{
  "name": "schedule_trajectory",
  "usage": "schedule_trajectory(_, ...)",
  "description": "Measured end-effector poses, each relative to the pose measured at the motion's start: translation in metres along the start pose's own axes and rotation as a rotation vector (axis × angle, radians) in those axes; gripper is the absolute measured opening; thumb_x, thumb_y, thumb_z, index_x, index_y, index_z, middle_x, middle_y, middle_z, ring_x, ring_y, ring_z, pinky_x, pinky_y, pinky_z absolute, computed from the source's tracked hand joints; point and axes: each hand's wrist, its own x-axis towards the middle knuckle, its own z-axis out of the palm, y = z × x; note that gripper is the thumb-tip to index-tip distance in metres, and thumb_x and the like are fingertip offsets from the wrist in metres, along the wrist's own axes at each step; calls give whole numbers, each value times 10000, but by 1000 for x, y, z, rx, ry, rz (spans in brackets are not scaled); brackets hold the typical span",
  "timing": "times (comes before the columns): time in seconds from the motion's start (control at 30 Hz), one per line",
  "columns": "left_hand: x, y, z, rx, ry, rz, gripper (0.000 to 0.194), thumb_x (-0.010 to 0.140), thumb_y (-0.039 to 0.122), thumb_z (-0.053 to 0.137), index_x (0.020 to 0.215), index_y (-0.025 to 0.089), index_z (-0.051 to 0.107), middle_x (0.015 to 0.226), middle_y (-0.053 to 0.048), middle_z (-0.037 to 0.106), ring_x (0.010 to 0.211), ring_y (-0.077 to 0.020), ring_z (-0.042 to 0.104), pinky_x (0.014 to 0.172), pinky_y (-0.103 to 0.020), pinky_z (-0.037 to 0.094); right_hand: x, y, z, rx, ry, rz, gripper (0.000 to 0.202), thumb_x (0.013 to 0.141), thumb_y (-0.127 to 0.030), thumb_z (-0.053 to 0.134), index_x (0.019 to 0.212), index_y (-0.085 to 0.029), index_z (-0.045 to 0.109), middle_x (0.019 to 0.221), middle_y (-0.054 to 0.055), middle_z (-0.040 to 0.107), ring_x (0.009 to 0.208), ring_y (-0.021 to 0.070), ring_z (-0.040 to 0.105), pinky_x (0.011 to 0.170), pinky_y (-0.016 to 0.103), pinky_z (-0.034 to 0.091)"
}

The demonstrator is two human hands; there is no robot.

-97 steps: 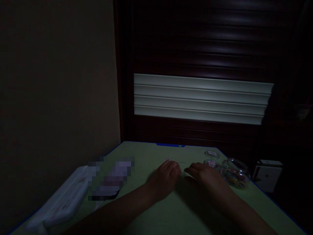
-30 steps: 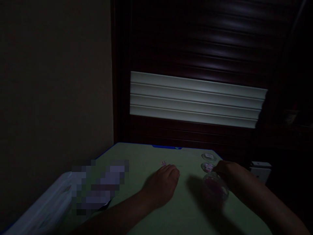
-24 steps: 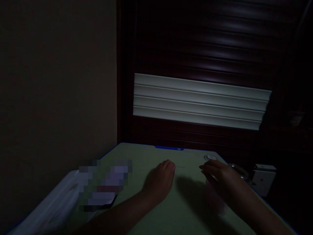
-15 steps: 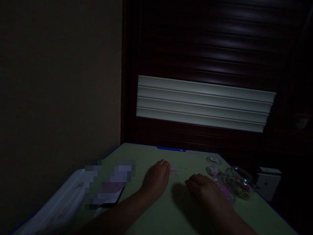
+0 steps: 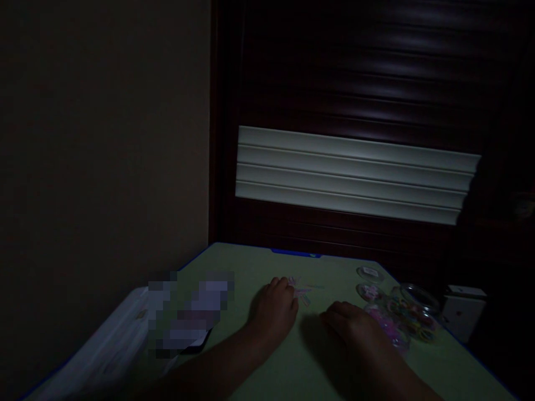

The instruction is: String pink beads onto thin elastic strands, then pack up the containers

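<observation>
A small loose pile of thin pink and pale strips (image 5: 304, 293) lies flat on the pale green table. My left hand (image 5: 276, 306) rests at the pile's left edge with its fingers curled down and closed. What they hold, if anything, is hidden. To the right and nearer to me, my right hand (image 5: 355, 328) hovers over its own shadow, fingers bent and pressed together. Its fingertips are too dark to show what is between them. Just right of that hand sits a clear container with pink pieces (image 5: 387, 328).
A clear jar of colourful bands (image 5: 418, 317) lies at the right, near a small round container (image 5: 370, 291) and a clear lid (image 5: 370, 273). A tablet-like device (image 5: 463, 314) stands beyond the table (image 5: 246, 262). A blurred-out phone-like object (image 5: 196, 317) and white plastic packaging (image 5: 108, 340) lie left.
My left hand has shifted slightly toward me, and more of the strips show beyond its fingers. My right hand has barely moved. The view has shifted a little.
</observation>
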Motion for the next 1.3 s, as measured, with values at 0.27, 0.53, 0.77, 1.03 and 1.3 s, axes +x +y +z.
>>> schedule_trajectory(0.27,4,-5,5,-19,-22,-7,195,838,192,435,764,167,613,855,-49,588,846,-198,507,755,-323,396,0,2,0,-14,1,-5,224,794,-62,464,744,-190,641,761,24,616,672,112,557,580,179,355)
schedule_trajectory(0.53,5,-7,3,5,-71,-33,223,846,120,392,756,156,593,834,-63,575,834,-200,512,719,-315,397,0,0,-9,20,-11,28,226,818,-105,452,770,-190,656,765,38,619,688,126,572,575,186,365)
schedule_trajectory(0.77,3,-11,10,-59,45,-90,218,876,97,327,869,172,531,879,-45,529,840,-174,496,761,-302,387,-2,6,-5,14,47,6,249,849,-120,421,791,-196,650,764,31,614,697,128,573,590,190,376)
schedule_trajectory(1.03,1,3,-3,-100,60,32,202,893,90,291,935,178,468,923,-39,489,833,-167,479,746,-299,411,0,12,-7,-20,114,13,250,853,-130,420,836,-206,657,831,36,635,757,146,586,658,218,416)
schedule_trajectory(1.3,-6,16,-11,-124,180,393,191,869,62,350,979,179,454,969,-36,512,903,-177,475,851,-336,410,0,14,-10,-33,174,49,281,843,-168,464,1083,-183,610,956,76,644,818,182,612,692,260,462)
